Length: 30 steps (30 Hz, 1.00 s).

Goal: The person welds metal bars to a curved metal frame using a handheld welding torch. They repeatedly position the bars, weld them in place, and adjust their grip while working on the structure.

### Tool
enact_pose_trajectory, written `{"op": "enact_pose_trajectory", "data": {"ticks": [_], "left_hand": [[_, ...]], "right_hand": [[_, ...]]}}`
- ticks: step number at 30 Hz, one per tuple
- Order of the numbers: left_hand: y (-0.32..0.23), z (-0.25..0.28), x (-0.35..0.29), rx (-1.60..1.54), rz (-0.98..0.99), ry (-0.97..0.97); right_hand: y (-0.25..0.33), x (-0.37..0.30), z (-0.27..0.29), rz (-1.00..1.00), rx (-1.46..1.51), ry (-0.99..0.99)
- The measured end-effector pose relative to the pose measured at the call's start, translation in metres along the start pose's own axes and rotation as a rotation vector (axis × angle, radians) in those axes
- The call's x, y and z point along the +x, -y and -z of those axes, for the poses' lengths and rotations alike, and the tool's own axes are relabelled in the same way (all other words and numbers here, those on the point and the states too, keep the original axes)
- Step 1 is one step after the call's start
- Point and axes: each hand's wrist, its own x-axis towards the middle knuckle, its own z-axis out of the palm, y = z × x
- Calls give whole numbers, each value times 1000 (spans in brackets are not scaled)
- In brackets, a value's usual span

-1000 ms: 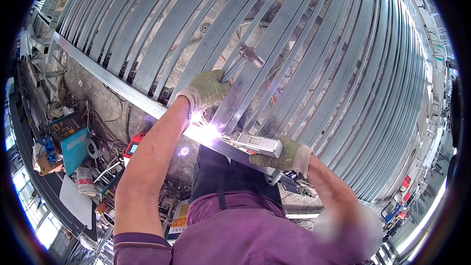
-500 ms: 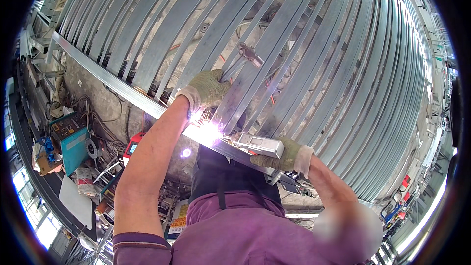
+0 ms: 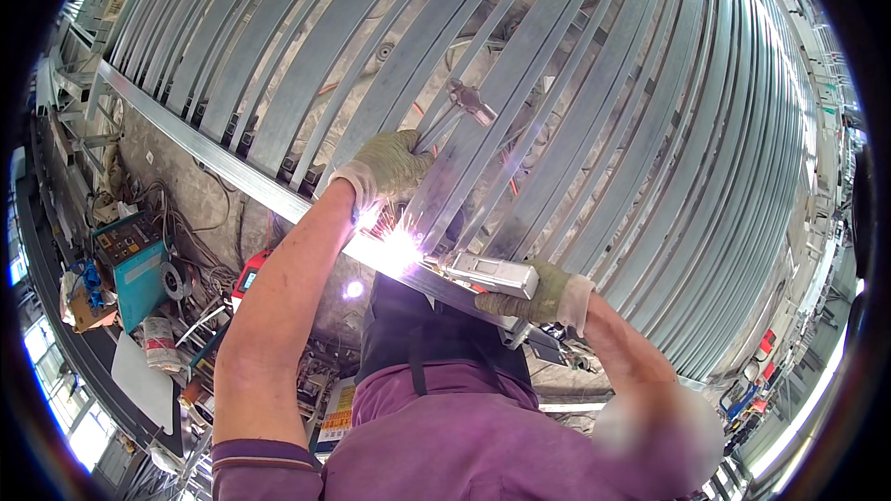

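Observation:
My left hand [image 3: 390,165], in a green work glove, is closed at the handle of a hammer [image 3: 472,103], whose head lies over the grey metal slats [image 3: 483,147]. Its wrist side is close to a bright welding arc [image 3: 397,250] with flying sparks on the long metal rail [image 3: 218,160]. My right hand [image 3: 546,295], gloved too, grips a boxy silver welding tool [image 3: 492,275] from its right end. The tool's left end points at the arc. Glare hides the tip and the joint.
Many parallel slats stretch away and to the right. At left, a teal machine box [image 3: 141,278], a red device [image 3: 251,271], a grinding disc [image 3: 174,280] and tangled cables [image 3: 176,223] lie beside the rail. Concrete floor [image 3: 153,153] shows below it.
The spray of sparks has changed shape and the glow sits very slightly farther right. Both hands and the hammer keep nearly the same places.

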Motion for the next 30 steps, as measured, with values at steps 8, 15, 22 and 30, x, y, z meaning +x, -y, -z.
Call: {"op": "enact_pose_trajectory", "data": {"ticks": [8, 15, 22, 30], "left_hand": [[4, -1, 6, 6, 9, 21], [13, -3, 7, -4, -19, 2], [6, -3, 6, -26, 29, 22], [-9, 1, -2, -38, 62, 51]], "right_hand": [[-5, -3, 0, 1, -52, -12], [0, -7, 2, -37, 25, 7], [3, -10, 4, -122, 108, 30], [-2, -9, 3, -74, 114, 23]]}}
